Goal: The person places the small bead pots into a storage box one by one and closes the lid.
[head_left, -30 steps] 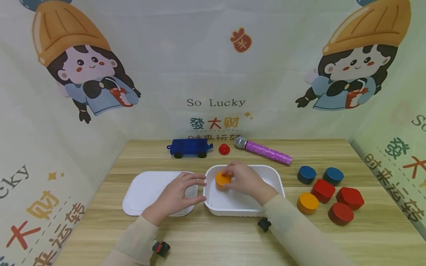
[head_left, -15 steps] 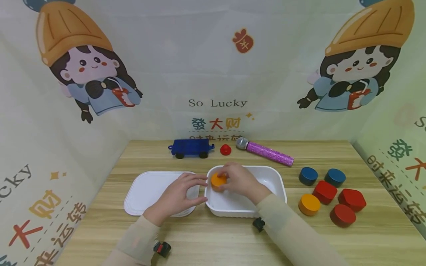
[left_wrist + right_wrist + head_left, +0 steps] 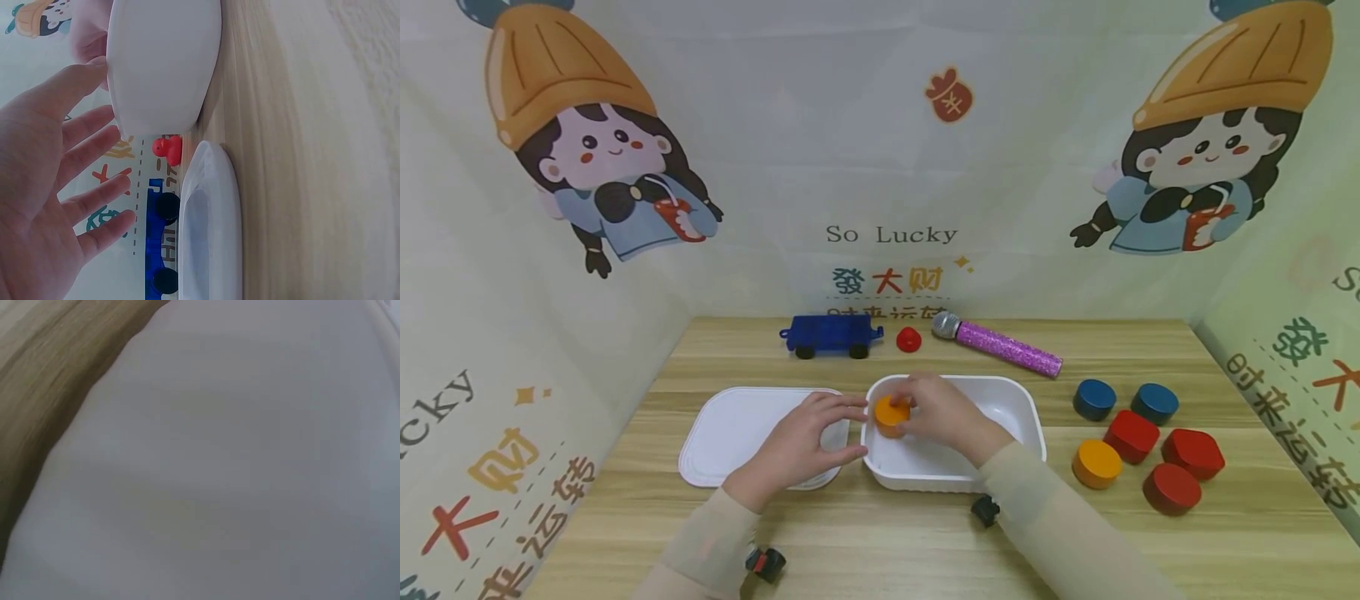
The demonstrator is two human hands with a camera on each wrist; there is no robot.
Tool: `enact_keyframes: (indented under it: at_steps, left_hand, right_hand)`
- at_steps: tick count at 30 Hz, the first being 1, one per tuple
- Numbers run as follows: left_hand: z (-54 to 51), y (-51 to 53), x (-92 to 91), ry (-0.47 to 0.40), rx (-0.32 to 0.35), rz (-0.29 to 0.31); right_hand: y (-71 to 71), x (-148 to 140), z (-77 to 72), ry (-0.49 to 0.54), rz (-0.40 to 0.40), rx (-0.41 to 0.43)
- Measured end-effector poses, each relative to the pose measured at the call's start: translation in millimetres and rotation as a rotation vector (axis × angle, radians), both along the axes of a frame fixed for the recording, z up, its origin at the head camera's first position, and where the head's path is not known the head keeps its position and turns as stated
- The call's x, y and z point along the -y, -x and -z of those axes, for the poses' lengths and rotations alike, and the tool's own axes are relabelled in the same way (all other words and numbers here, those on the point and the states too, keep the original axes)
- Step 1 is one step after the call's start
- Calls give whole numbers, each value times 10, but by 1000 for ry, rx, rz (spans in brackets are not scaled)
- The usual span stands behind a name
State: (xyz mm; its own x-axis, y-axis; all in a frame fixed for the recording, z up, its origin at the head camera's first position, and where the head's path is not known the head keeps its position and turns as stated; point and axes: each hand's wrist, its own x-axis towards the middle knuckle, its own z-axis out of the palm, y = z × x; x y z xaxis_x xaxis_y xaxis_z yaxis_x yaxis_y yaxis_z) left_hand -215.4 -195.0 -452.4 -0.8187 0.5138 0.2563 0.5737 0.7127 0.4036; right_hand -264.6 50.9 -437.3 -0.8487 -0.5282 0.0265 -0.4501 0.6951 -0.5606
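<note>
The wooden table (image 3: 880, 546) is showing bare wood along its near side, while its back edge is meeting the printed cloth. The right sleeve (image 3: 1060, 517) is crossing the near right corner of the white container (image 3: 917, 481); a careless pull could drag on that rim and shift the container, which is probably light. The white lid (image 3: 730, 433) is lying just left, so a leftward slide could bump it.

The left hand (image 3: 797, 442) is reaching over that lid, fingers spread and holding nothing, its thumb apparently touching the container's left rim; pressing too hard could tip the container. The right hand (image 3: 942, 414) is pinching an orange disc (image 3: 889, 419) inside the container's left end (whether the disc is touching the floor, I cannot tell). With the left wall so near, the knuckles or disc could knock it and the pinch could slip; more room is opening rightward inside.

Behind, a purple microphone (image 3: 1007, 348) and a blue wagon (image 3: 830, 335) are hemming in the far side. Loose blocks (image 3: 1193, 454) are crowding the right, and a swinging elbow could scatter them. A red toy duck (image 3: 908, 340) is sitting between microphone and wagon.
</note>
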Motion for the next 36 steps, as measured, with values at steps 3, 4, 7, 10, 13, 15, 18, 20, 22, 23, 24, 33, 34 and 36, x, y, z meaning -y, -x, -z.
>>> enact_keyframes:
  at_steps: [3, 4, 7, 10, 13, 15, 18, 20, 22, 23, 24, 33, 34, 36]
  left_hand:
    - [-7, -9, -3, -1, 7, 0]
    - [-9, -12, -4, -1, 8, 0]
    - [-11, -16, -4, 6, 8, -3]
    - [-13, -20, -2, 8, 12, -8]
    - [-14, -22, -4, 7, 14, -12]
    - [-10, -21, -7, 8, 14, -12]
    - [-4, -17, -10, 6, 14, -13]
    - [1, -11, -10, 7, 9, -14]
    - [4, -8, -9, 11, 5, -15]
    - [3, -7, -9, 11, 7, -16]
    - [1, -8, -9, 13, 8, -15]
    - [-8, -17, -17, 17, 10, -10]
    - [-8, -16, -18, 19, 7, -10]
    - [-11, -18, -15, 19, 6, -11]
  right_hand:
    - [-20, -57, -6, -17, 12, -3]
    - [-25, -82, -8, -25, 18, -4]
    - [-41, -179, -15, -40, 24, -17]
    - [-64, -293, -20, -52, 38, -28]
    - [-97, -420, -28, -59, 55, -33]
    - [-125, -512, -41, -62, 65, -42]
    - [-151, -653, -46, -69, 74, -66]
    - [-168, -746, -48, -64, 76, -93]
    - [-189, -837, -52, -48, 79, -116]
    - [-199, -886, -53, -34, 77, -130]
    - [-211, -934, -56, -16, 79, -136]
    - [-406, -1383, -204, -37, 166, -167]
    - [-424, -1427, -218, -42, 173, -170]
    - [-451, -1521, -225, -50, 184, -180]
